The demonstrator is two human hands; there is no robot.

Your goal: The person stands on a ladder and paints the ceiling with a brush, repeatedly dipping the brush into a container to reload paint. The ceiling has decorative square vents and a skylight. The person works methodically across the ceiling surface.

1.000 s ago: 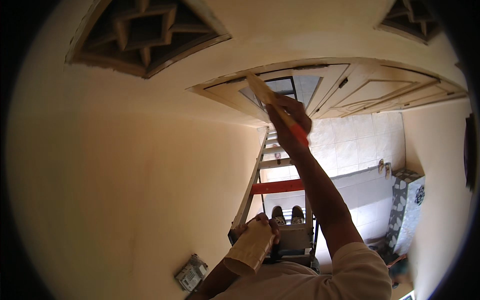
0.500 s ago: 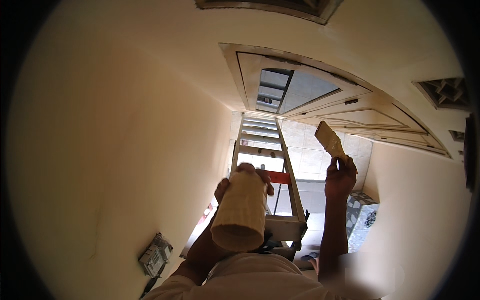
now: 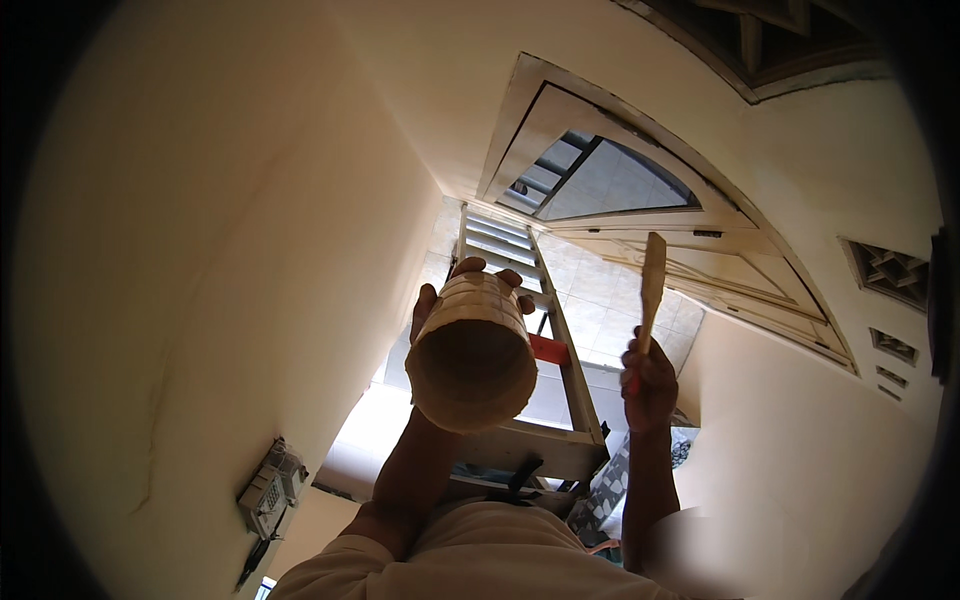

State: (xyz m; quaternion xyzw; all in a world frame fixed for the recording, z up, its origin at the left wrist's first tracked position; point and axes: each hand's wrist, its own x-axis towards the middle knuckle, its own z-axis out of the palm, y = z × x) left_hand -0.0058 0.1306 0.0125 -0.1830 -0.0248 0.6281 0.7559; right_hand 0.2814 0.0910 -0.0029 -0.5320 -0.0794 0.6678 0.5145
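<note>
My left hand (image 3: 424,305) is wrapped around a cream-coloured paint container (image 3: 480,300) in front of my chest. Its round open mouth faces me, and the inside is too dark to make out any contents. To the right, my right hand (image 3: 652,385) grips a paintbrush (image 3: 653,275) by its handle. The brush points up and away, seen nearly edge-on, its head coated in cream colour. Brush and container are well apart. Beyond the container stands a metal ladder (image 3: 566,375), with a red piece (image 3: 548,348) on it partly hidden by the container.
A plain cream wall (image 3: 230,250) rises on the left, with a telephone-like device (image 3: 272,490) mounted low on it. Ahead is a panelled door (image 3: 720,260) with a glass pane (image 3: 620,180). Patterned vents (image 3: 888,272) sit in the right wall. Tiled floor (image 3: 590,290) lies far below.
The container has tipped so its mouth faces me more. The brush has turned from its flat side to its edge and moved slightly left. My view has rotated.
</note>
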